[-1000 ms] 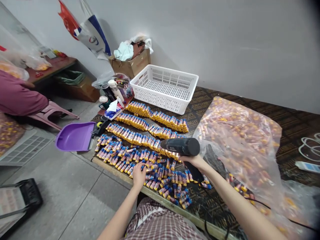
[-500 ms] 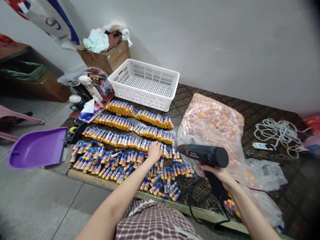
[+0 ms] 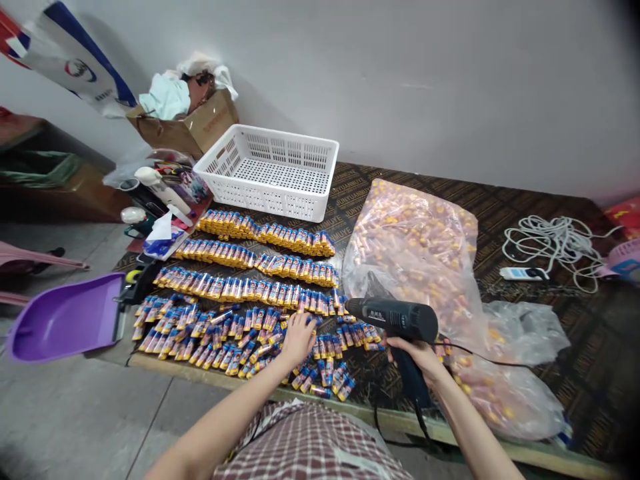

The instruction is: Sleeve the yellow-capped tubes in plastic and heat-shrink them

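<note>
My right hand grips a black heat gun by its handle, with the nozzle pointing left over the end of a row of small tubes. My left hand is low among loose small tubes, fingers bent round one at its fingertips; the fingers partly hide it. These tubes have blue tops, yellow ends and printed sleeves. Several neat rows of them stand packed behind my left hand, while the nearer ones lie scattered at angles.
A white plastic basket stands behind the rows. To the right lies a clear bag of yellow-ended pieces, with a coiled white cord beyond. A purple dustpan is at the left edge. The heat gun's black cable hangs over the front edge.
My left hand has drawn back from the end of the front row to the loose tubes nearer me. The heat gun is still in my right hand. The view has shifted slightly.
</note>
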Demonstrator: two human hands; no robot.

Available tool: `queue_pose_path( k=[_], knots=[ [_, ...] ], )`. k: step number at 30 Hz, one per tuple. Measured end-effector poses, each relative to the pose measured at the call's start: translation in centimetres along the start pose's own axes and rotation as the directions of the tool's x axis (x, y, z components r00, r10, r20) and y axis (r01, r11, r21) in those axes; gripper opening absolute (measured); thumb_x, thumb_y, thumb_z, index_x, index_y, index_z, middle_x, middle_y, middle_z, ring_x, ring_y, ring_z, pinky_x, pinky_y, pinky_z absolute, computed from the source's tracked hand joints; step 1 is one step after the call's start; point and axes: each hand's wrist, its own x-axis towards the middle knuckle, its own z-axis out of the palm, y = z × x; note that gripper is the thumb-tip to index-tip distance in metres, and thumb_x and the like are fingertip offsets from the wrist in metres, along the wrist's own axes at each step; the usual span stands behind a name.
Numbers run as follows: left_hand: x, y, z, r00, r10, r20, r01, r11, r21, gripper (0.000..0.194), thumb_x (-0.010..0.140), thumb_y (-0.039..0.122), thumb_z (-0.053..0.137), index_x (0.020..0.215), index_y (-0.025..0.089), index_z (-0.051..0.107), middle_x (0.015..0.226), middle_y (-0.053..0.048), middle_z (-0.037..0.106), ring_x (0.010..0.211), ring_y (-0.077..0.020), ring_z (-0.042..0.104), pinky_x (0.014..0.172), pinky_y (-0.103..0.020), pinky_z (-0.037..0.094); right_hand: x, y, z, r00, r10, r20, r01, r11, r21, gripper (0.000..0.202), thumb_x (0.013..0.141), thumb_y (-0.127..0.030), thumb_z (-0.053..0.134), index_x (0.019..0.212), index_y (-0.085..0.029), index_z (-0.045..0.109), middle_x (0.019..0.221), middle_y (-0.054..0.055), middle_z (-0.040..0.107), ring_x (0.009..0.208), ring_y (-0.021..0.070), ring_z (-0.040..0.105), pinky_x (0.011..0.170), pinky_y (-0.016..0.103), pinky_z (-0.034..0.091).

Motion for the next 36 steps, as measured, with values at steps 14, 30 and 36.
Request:
queue_pose_path(
  k=[14, 30, 36],
  knots=[
    [4.4, -3.1, -2.0, 0.832, -0.479, -0.281, 0.450, 0.878, -0.163, 0.030, 0.079, 0.006, 0.038, 0.094, 0.018, 0.062, 0.103, -0.010, 0.055, 0.103, -0.0226, 0.050, 0.089, -0.037, 0.041, 2.0, -1.3, 3.6, 0.986, -0.037, 0.165, 0.031, 0.999, 0.040, 0.030, 0.057, -0.036, 0.076, 0.077, -0.015, 0.069, 0.056, 0.002, 0.065, 0.047, 0.0151, 0.054, 0.049, 0.027, 0.041],
    [1.7, -2.5, 0.0, 0.976, -0.184, -0.119, 0.197, 0.974, 0.111, 0.039, 0.076, 0.020, 0.053, 0.115, 0.020, 0.052, 0.118, -0.010, 0.053, 0.115, -0.0264, 0.044, 0.103, -0.047, 0.030, 1.7, -0.5, 2.4, 0.986, 0.033, 0.164, -0.034, 0.999, 0.000, 0.036, 0.057, -0.038, 0.078, 0.081, -0.013, 0.069, 0.063, 0.005, 0.067, 0.050, 0.0158, 0.057, 0.049, 0.028, 0.044],
    [-5.0, -3.3, -0.6, 0.951, -0.178, -0.252, 0.184, 0.983, 0.002, 0.033, 0.082, 0.017, 0.046, 0.114, 0.021, 0.054, 0.130, -0.010, 0.049, 0.121, -0.0257, 0.041, 0.103, -0.049, 0.032, 2.9, -1.3, 6.4, 0.955, 0.002, 0.296, 0.006, 1.000, -0.027, 0.034, 0.059, -0.037, 0.075, 0.081, -0.013, 0.068, 0.068, 0.005, 0.068, 0.053, 0.0158, 0.057, 0.052, 0.028, 0.044]
  ],
)
